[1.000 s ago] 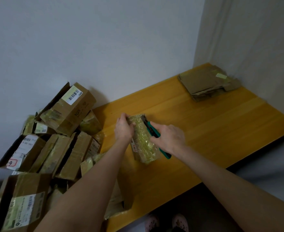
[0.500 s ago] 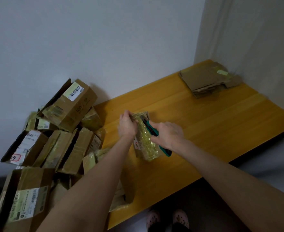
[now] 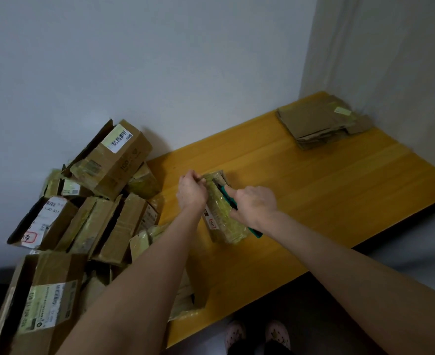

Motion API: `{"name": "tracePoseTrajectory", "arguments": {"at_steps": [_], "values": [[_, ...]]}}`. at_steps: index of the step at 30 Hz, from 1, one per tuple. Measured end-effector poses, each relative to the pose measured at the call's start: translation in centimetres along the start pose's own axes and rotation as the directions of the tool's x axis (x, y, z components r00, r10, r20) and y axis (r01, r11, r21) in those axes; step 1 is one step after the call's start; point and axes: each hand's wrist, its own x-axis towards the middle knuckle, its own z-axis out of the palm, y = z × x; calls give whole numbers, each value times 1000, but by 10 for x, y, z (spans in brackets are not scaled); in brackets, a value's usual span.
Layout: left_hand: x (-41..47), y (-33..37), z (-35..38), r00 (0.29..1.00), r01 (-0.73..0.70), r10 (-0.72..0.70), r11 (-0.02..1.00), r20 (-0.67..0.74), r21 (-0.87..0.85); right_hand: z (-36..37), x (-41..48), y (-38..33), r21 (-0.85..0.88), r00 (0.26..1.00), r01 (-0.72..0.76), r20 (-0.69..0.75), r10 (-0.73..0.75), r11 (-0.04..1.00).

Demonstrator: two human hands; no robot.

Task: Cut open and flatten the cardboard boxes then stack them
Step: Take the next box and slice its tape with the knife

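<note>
The left hand curled its fingers round the small tape-wrapped brown cardboard box at its far end; the right hand gripped a teal-handled cutter against it.

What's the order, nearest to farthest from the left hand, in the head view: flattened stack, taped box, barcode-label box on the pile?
1. The taped box, gripped by the left hand at its far end.
2. The barcode-label box, atop the pile to the left.
3. The flattened stack, at the far right corner of the table.

Box pile left of table; flattened stack far-right corner.
</note>
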Motion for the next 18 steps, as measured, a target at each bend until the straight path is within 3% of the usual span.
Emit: {"name": "tracePoseTrajectory", "arguments": {"at_steps": [13, 18], "values": [[14, -6, -4, 992, 118, -122, 982, -16, -147, 18, -16, 8, 33, 993, 27, 113, -31, 999], [20, -10, -3, 989, 138, -144, 980, -32, -141, 22, -11, 17, 55, 994, 59, 84, -63, 997]]}}
